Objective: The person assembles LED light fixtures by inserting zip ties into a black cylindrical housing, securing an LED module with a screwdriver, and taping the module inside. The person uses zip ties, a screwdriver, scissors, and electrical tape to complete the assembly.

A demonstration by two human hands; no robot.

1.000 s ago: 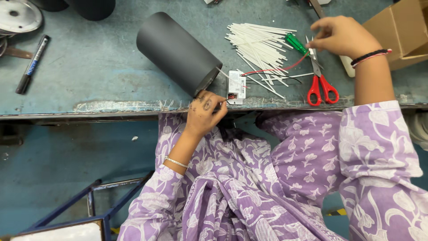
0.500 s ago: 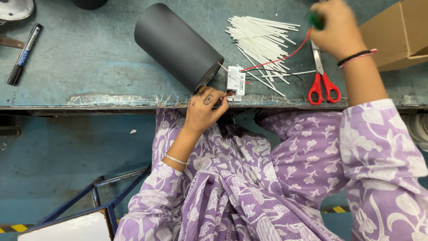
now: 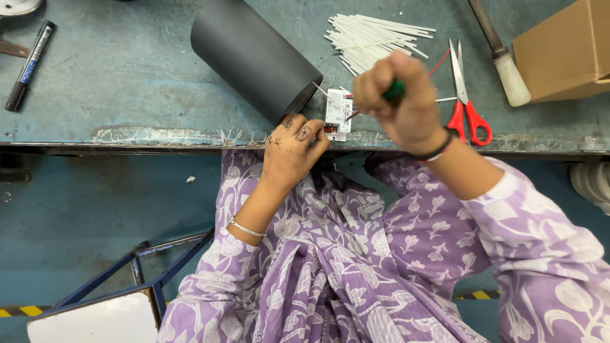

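My left hand point(image 3: 293, 149) rests at the bench's front edge, fingers pinching a small white rectangular module point(image 3: 337, 114) with red wires. It lies at the open end of a dark grey cylinder point(image 3: 253, 56) that lies on its side. My right hand point(image 3: 401, 101) is closed around a green-handled tool point(image 3: 393, 92), its tip pointing toward the white module. A pile of thin white sticks point(image 3: 372, 41) lies behind that hand.
Red-handled scissors point(image 3: 466, 95) lie right of my right hand. A cardboard box point(image 3: 565, 47) and a wooden-handled tool point(image 3: 504, 60) sit at the far right. A black marker point(image 3: 28, 63) lies far left. A blue metal frame point(image 3: 136, 270) stands on the floor below.
My right hand lifted the green-handled tool from beside the scissors and brought it down left to the white module. My left hand stayed on the module.
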